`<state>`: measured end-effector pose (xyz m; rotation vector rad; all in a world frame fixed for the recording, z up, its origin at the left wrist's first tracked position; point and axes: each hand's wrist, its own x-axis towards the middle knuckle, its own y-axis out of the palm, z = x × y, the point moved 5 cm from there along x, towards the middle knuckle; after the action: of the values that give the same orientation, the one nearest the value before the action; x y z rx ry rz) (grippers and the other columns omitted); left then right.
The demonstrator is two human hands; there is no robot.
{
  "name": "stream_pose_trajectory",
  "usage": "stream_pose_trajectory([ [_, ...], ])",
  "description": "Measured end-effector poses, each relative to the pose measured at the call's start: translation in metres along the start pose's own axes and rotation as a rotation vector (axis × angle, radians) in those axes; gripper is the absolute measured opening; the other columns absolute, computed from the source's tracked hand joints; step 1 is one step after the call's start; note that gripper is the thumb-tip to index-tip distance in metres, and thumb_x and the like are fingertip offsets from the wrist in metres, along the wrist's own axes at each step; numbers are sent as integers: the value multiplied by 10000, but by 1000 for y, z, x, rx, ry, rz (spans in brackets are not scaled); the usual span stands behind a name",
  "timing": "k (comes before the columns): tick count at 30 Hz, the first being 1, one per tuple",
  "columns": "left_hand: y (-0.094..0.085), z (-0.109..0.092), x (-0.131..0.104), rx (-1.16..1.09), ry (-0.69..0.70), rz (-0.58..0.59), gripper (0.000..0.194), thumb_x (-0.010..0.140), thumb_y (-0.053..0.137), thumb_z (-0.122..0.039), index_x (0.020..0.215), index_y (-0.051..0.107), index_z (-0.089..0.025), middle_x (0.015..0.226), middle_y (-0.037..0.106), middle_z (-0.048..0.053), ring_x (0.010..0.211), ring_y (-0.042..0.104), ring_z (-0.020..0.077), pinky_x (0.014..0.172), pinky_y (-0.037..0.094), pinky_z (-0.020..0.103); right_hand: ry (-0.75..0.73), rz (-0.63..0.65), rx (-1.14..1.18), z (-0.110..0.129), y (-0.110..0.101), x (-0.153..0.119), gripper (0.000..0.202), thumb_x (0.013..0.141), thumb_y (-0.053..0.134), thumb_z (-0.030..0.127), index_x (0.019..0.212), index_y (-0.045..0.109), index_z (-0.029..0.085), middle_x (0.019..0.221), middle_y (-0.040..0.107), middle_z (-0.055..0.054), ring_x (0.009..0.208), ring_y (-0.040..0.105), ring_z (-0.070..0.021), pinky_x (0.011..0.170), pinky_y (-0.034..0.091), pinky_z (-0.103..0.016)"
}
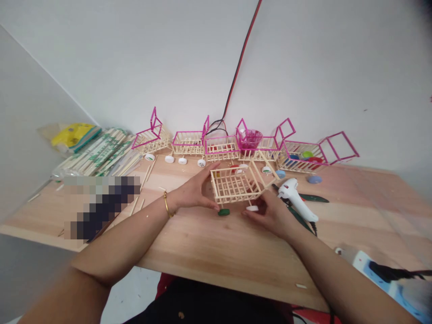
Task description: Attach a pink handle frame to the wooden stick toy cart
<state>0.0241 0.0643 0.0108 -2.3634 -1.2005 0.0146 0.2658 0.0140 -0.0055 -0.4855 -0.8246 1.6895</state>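
A small model cart of plain wooden sticks (230, 196) is held just above the table, with a handle frame slanting up at its right end. My left hand (192, 193) grips its left end between thumb and fingers. My right hand (275, 216) is closed at the lower right corner, its fingers by a white bottle-cap wheel (252, 208). A green bottle-cap wheel (223, 212) hangs under the left corner. Behind stands a row of similar carts with magenta-painted rims, among them a middle cart (221, 155) and a right-hand cart (300, 164) with coloured caps inside.
A white glue gun (297, 200) lies right of my right hand, beside dark green-handled pliers (315, 198). A magenta-stained cup (250, 139) stands among the carts. Packaged sticks (104, 150) and a yellow bag (72, 137) lie back left. A power strip (374, 274) is front right.
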Motion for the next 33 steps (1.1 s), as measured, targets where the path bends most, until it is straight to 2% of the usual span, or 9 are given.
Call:
stream_pose_trajectory([
  [6,0,1,0,-16,5,-10,1279,552,950,-467,1598,239,-280,1647,294,173,1519,290,416,1259,197,615,-36,-44,28,3,-2,2,275,806,712,384,842,482,238,765,582,-8,652,534,-165,581,450,-307],
  [8,0,2,1,-40,4,-5,1274,548,952,-467,1594,247,-284,1650,286,172,1518,291,420,1254,205,624,-45,-57,53,3,-2,2,262,818,708,363,943,520,230,791,594,-11,670,552,-170,599,472,-313],
  [11,1,3,1,-50,3,2,1249,546,951,-473,1582,276,-298,1653,282,163,1515,291,427,1245,219,638,-22,-40,127,3,-1,3,383,841,688,334,1170,523,229,845,625,-25,715,601,-193,626,514,-332],
  [13,1,3,2,-38,-9,-1,1234,548,950,-463,1576,287,-299,1627,331,163,1497,327,422,1234,244,643,-7,-32,154,3,-1,4,405,851,672,317,1217,518,235,864,640,-33,724,620,-200,623,525,-334],
  [18,1,5,2,-57,-29,-22,1184,567,941,-429,1563,313,-305,1554,440,153,1442,424,392,1210,311,621,-12,-57,97,1,-1,4,357,843,678,321,1167,556,233,847,654,-34,699,621,-197,612,516,-330],
  [26,-1,4,1,-72,-35,-47,1131,564,943,-422,1538,381,-297,1559,444,157,1434,433,396,1206,306,626,15,-7,100,-8,5,2,289,857,672,389,1052,539,223,864,645,-34,716,626,-192,614,515,-327],
  [30,-2,8,0,-154,-50,-75,1098,597,932,-390,1543,384,-295,1570,439,153,1456,418,378,1225,294,598,4,-23,-4,-8,3,1,297,833,676,476,899,539,221,774,599,-26,657,559,-185,586,467,-331],
  [33,-3,11,0,-204,-52,-83,1047,607,926,-395,1523,427,-301,1592,422,132,1465,414,364,1236,296,567,18,-32,-10,-7,1,1,312,824,671,498,870,533,222,756,606,-33,667,563,-192,590,457,-330],
])
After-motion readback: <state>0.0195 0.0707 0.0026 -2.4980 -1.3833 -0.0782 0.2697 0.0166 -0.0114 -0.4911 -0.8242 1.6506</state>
